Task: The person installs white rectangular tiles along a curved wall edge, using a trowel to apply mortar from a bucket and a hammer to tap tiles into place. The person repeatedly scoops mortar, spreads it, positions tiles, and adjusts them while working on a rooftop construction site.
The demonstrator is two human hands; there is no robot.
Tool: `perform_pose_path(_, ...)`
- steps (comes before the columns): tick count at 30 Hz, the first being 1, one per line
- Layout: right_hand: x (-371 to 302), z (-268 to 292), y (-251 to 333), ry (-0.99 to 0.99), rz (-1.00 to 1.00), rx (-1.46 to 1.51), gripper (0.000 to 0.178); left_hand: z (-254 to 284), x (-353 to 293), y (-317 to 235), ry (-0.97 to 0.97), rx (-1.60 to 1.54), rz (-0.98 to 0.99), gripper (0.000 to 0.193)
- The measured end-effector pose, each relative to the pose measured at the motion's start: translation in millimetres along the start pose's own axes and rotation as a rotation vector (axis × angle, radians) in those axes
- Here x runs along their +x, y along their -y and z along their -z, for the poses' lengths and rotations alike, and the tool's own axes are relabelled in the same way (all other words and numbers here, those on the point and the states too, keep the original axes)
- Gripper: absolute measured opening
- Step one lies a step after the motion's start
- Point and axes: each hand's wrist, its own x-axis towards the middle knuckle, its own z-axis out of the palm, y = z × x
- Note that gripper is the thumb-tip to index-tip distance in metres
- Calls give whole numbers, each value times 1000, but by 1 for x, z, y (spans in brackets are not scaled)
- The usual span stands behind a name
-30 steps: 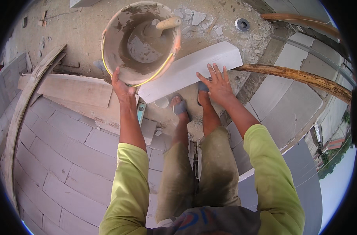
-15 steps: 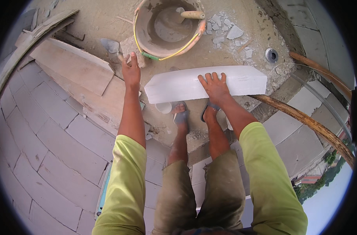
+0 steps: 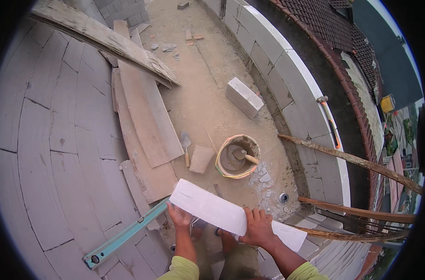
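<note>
A long white lightweight concrete block point(image 3: 212, 205) lies across in front of me, tilted with its left end farther away. My right hand point(image 3: 258, 227) grips it right of the middle, its fingers over the top face. At the block's left end my left hand point(image 3: 180, 217) supports the near lower edge, fingers partly hidden. A trowel point(image 3: 186, 143) with a wooden handle rests on the floor beyond, beside a rough block piece point(image 3: 202, 159). The mortar bucket point(image 3: 237, 176) stands past the block, with a wooden-handled tool point(image 3: 249, 158) in it.
A teal spirit level point(image 3: 123, 235) leans along the block wall point(image 3: 67, 163) at left, near boards point(image 3: 149, 121). Another block point(image 3: 244, 98) stands farther off. On the low right wall point(image 3: 296, 70) lies a hammer point(image 3: 331, 122). Wooden poles point(image 3: 352, 158) cross at right; rubble point(image 3: 263, 182) lies beside the bucket.
My left hand has come away from the trowel, which lies on the floor, and moved to the block's left end. The block has turned, and my view has swung up and farther out.
</note>
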Motion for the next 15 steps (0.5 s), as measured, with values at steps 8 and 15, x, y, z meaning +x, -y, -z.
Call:
perform_pose_path(8,-105,124,105,-467,129,72,116,-119,-150,74,212,-171,522,77)
perform_pose_path(15,-169,179,171,-463,88,109,117,-179,-183,36,384,-266,628,82)
